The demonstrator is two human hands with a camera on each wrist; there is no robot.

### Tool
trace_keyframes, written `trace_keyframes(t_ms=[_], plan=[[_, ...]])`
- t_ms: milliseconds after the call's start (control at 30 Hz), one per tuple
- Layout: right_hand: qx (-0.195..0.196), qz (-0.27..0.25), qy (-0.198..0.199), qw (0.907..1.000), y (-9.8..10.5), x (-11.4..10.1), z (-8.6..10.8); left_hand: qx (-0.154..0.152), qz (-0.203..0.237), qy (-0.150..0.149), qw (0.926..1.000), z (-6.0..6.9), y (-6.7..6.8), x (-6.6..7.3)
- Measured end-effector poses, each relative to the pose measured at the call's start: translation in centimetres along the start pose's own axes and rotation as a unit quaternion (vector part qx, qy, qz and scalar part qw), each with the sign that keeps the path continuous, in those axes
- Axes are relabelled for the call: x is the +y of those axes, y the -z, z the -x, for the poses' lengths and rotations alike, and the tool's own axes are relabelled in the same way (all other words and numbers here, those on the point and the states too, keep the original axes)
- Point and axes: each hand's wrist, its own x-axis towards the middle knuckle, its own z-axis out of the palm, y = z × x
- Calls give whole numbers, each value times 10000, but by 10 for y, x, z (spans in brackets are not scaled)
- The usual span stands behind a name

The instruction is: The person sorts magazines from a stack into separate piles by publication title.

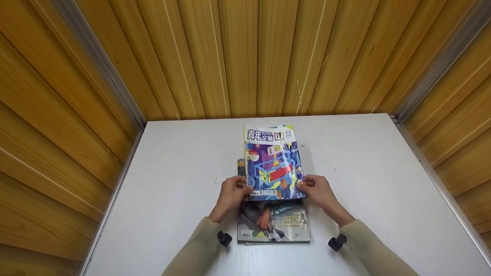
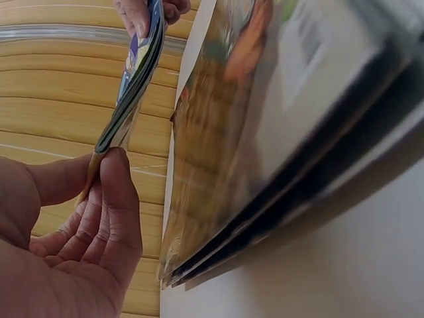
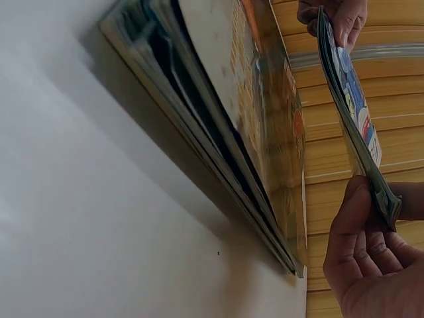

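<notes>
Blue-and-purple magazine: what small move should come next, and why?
Probably ease the blue-and-purple magazine slightly nearer, to line it up over the stack: the left grip and right grip pinch its sides, both wrist views show it raised clear of the stack, and its far end juts past the stack's far edge.

Pale, fairly even light brightens the tabletop (image 1: pixel 184 161) in the head view, while the dimmer wrist views blur the nearest corner of the magazine stack (image 2: pixel 285 126), bow the wall boards (image 2: pixel 59 89) and show soft shadows.
</notes>
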Motion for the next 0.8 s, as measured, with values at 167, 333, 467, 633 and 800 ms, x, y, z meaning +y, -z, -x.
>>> trace_keyframes(t_ms=[167, 333, 467, 633, 800], plan=[[93, 170, 94, 9998, 0, -8, -28, 167, -196, 54, 9997, -25, 5, 6], [180, 358, 124, 9991, -5, -13, -55, 426, -438, 28, 9981, -48, 9, 5], [208, 486, 55, 9986, -10, -16, -71, 549, -497, 198, 9971, -63, 10, 3], [396, 705, -30, 9967, -12, -23, -94, 595, -538, 249, 9965, -89, 10, 5], [498, 738, 33, 9960, -17, -29, -112, 855, -1169, 49, 9894, -109, 14, 5]])
